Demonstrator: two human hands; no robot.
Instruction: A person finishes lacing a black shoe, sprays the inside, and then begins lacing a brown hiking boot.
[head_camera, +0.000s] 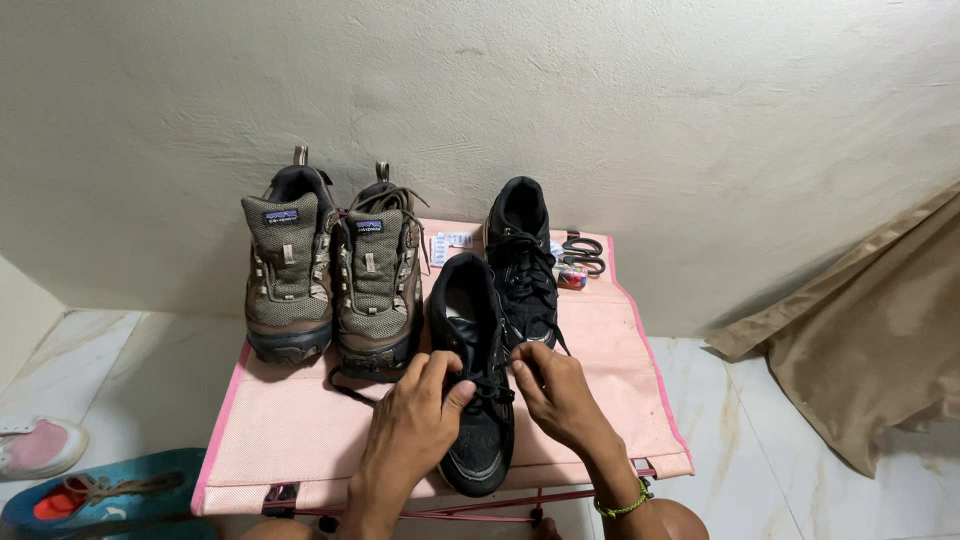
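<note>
While both hands (480, 410) pinch laces, matte black shoe (472, 380), pink fabric table (300, 430)

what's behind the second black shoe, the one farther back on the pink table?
Behind the rear black shoe, black-handled scissors and a small red item lie on the pink table, with a white packet to its left. Whatever sits directly behind its heel is covered.

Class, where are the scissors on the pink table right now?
In the head view, the scissors lie at the far right corner of the pink table, near the wall, just right of the rear black shoe.
</note>
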